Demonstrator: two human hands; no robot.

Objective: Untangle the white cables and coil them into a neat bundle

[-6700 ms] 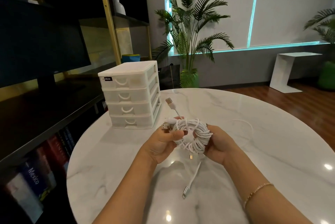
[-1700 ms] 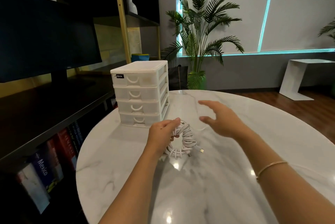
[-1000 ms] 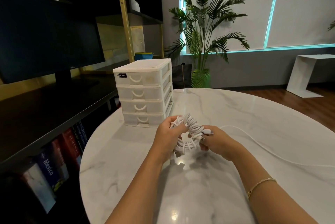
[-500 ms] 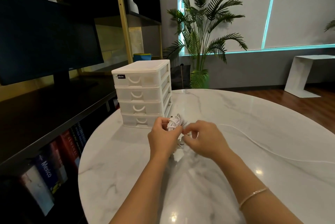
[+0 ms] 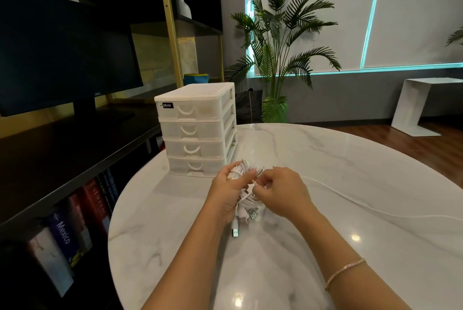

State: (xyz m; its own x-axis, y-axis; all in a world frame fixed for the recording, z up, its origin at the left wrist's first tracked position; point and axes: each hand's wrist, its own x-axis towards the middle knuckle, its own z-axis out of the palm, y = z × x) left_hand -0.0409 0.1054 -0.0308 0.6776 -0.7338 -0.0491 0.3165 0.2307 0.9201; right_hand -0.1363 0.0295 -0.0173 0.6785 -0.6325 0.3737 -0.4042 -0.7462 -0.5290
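- While the left hand (image 5: 226, 193) curled its fingers round the white cable bundle (image 5: 246, 193) just above the marble table (image 5: 325, 247), the right hand (image 5: 280, 193) pinched a strand against the coil's near face, thumb and forefinger closed on it.
- The bundle sat between the two sets of fingers, its upper loops showing above the left knuckles and a cluster of plugs (image 5: 246, 217) hanging below the left palm.
- One USB plug (image 5: 235, 229) dangled lowest, free of both hands.
- A loose white cable (image 5: 363, 205) ran out from behind the right fingers and trailed away across the table to the right; it looked not yet wound in.
- Likely risks: if the left grip slackened while the right worked the strand, the stacked loops could spring apart and tangle again.
- Pulling the trailing cable in too fast might snag it or drag it off the table edge.
- The hanging plugs could catch in a fresh loop as it passed under the fingers.
- The drawer unit (image 5: 198, 129) stood just beyond the fingertips, near enough to get knocked on a wide sweep.
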